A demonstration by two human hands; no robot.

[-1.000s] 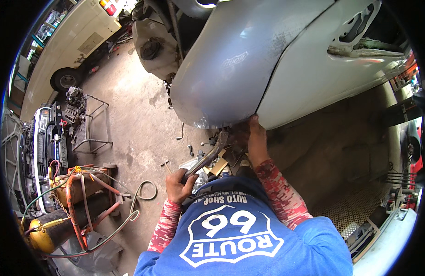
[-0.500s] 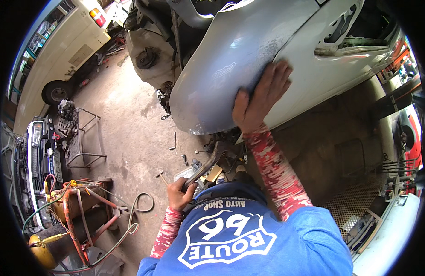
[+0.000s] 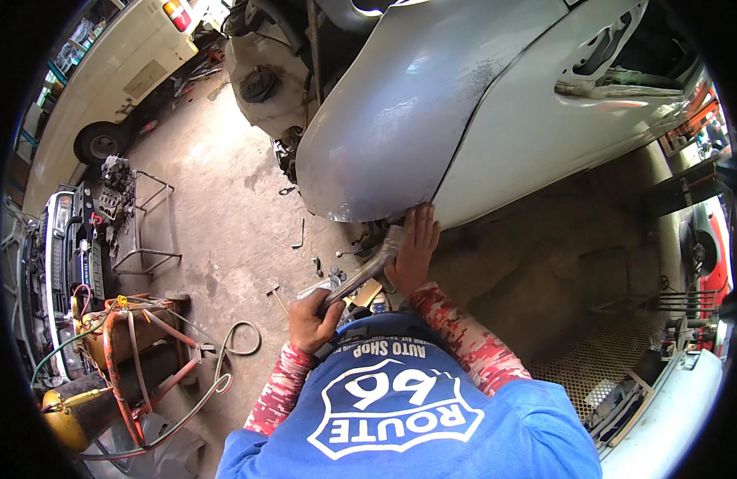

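My left hand is wrapped round one end of a long, curved metal bar, whose paler, thicker far end reaches up beside my right hand. Flat and with fingers stretched out, my right hand is at the lower edge of a silver-grey car fender, by the seam where the pale door begins. Whether its fingertips touch the panel is hard to tell. Dark scuffed marks run along the fender's upper rear edge.
A hammer and an L-shaped wrench lie on the concrete floor. To the left stand a metal-framed stand, an orange-framed cart with a looping hose, and a cream van. A perforated metal sheet is at right.
My right hand has come down off the fender's surface to its lower edge, nearer my body. My left hand still holds the bar, which has shifted up slightly toward the fender.
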